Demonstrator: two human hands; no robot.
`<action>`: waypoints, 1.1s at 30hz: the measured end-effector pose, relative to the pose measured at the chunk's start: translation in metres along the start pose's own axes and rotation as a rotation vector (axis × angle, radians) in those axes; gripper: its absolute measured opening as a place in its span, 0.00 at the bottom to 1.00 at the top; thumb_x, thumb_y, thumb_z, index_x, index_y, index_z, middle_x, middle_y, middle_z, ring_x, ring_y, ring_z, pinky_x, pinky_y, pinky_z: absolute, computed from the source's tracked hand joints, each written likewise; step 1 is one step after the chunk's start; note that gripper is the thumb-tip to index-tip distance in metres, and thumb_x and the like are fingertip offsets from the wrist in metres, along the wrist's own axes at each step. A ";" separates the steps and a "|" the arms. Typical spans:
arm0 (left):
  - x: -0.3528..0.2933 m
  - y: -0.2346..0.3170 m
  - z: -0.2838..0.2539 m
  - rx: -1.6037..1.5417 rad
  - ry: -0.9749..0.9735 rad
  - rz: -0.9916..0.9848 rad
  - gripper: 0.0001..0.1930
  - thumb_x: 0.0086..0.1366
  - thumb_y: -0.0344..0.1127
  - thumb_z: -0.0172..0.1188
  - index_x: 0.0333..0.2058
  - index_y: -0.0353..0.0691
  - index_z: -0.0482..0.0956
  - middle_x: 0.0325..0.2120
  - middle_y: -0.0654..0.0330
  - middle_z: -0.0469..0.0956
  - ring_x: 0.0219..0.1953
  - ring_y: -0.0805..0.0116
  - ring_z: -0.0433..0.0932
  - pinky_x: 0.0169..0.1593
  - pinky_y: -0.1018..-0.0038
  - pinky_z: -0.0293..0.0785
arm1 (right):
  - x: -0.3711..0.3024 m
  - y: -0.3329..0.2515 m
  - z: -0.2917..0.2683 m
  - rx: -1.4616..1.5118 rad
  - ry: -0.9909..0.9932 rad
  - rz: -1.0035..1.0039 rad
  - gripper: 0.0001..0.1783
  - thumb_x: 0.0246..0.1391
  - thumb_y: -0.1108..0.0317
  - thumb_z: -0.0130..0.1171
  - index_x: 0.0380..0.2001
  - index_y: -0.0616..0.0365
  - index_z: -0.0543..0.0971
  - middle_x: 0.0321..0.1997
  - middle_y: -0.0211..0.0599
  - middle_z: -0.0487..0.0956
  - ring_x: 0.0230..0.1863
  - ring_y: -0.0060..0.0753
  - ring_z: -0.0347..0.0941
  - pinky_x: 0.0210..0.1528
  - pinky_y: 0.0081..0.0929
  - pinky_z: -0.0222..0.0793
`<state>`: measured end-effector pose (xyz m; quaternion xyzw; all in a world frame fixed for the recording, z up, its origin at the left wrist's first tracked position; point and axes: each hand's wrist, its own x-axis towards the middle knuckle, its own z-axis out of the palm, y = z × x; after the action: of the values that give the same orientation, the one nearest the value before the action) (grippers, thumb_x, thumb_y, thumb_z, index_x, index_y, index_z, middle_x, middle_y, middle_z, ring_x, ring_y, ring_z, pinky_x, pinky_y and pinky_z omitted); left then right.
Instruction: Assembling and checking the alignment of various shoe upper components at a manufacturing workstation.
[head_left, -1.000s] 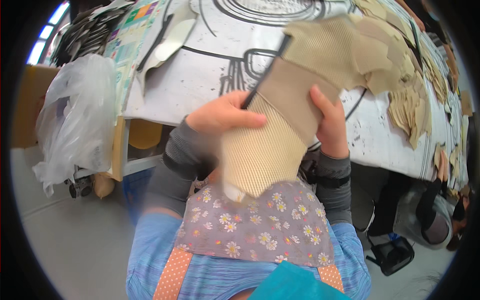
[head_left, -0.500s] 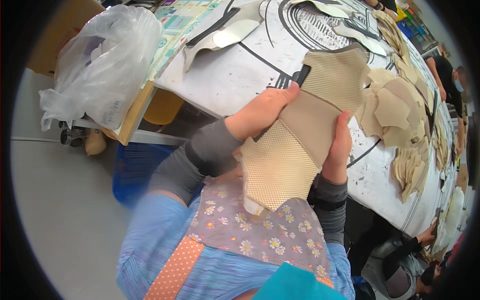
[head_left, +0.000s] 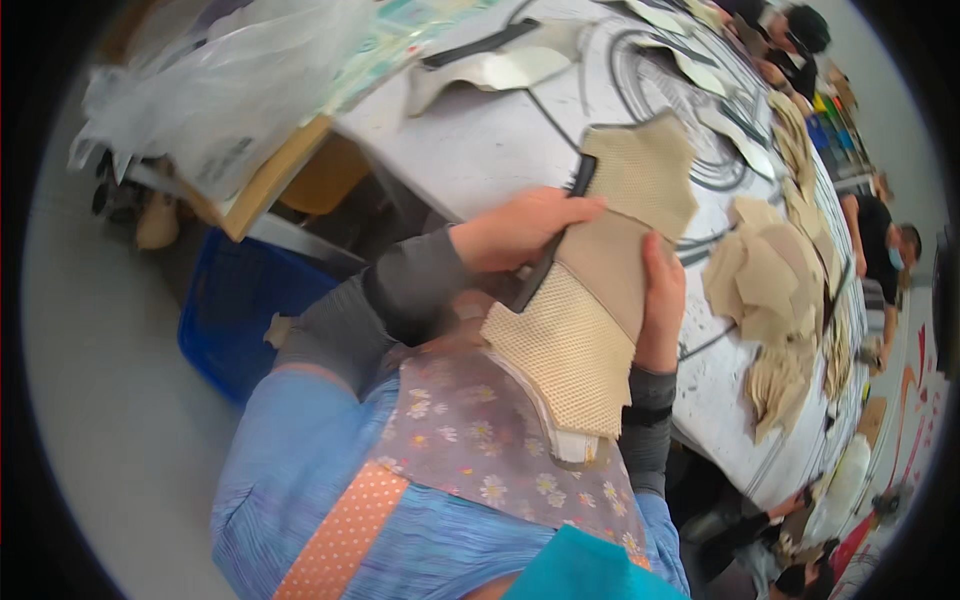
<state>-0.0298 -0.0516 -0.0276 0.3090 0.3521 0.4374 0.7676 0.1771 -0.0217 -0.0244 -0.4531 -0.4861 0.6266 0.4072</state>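
Between both hands, above my apron, is a beige fabric panel with mesh ends, a smooth middle band and a black strip down its left edge. My left hand grips that edge, thumb on top and fingers hidden beneath. On the other side my right hand is closed round the right edge, its thumb lying along the smooth band. At the panel's lower end, whitish layers show under the mesh. A similar curved panel with a black strip and pale lining lies on the table beyond my left hand.
Loose beige pieces lie heaped on the white table, with a fanned stack nearer. A clear plastic bag rests at the left above a blue basket. Other people work along the far and right sides.
The panel has turned a little in my hands, so more of its black left edge and its underlayers shows. Both hands keep hold. The whole view has shifted, revealing more people at the right.
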 end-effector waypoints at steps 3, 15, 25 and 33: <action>-0.010 -0.003 -0.004 -0.020 -0.123 0.009 0.23 0.65 0.45 0.58 0.50 0.31 0.72 0.42 0.60 0.77 0.39 0.76 0.77 0.39 0.80 0.74 | 0.004 0.001 -0.005 -0.481 0.159 0.050 0.33 0.66 0.41 0.42 0.45 0.65 0.78 0.40 0.35 0.81 0.36 0.22 0.75 0.39 0.20 0.69; -0.271 0.042 -0.083 -0.243 0.834 1.272 0.15 0.66 0.37 0.53 0.49 0.37 0.74 0.44 0.57 0.78 0.48 0.62 0.77 0.54 0.63 0.72 | 0.022 0.027 0.000 0.310 -0.076 0.180 0.27 0.67 0.45 0.39 0.35 0.60 0.74 0.21 0.34 0.73 0.20 0.24 0.63 0.23 0.16 0.58; -0.572 -0.145 -0.254 0.479 2.330 1.088 0.11 0.64 0.32 0.50 0.41 0.31 0.72 0.39 0.52 0.74 0.40 0.62 0.76 0.40 0.71 0.77 | 0.022 0.040 0.009 0.207 -0.135 0.204 0.23 0.69 0.52 0.40 0.35 0.61 0.75 0.23 0.33 0.74 0.22 0.21 0.64 0.25 0.15 0.59; -0.474 -0.300 -0.316 -0.729 2.135 0.952 0.18 0.61 0.41 0.52 0.45 0.34 0.71 0.41 0.54 0.73 0.42 0.62 0.74 0.44 0.71 0.74 | 0.018 0.043 0.011 0.126 -0.123 0.204 0.21 0.68 0.54 0.43 0.34 0.61 0.76 0.23 0.32 0.74 0.23 0.19 0.64 0.25 0.15 0.58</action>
<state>-0.3245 -0.5490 -0.3115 -0.3400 0.5136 0.7812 -0.1018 0.1591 -0.0156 -0.0686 -0.4343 -0.4211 0.7206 0.3387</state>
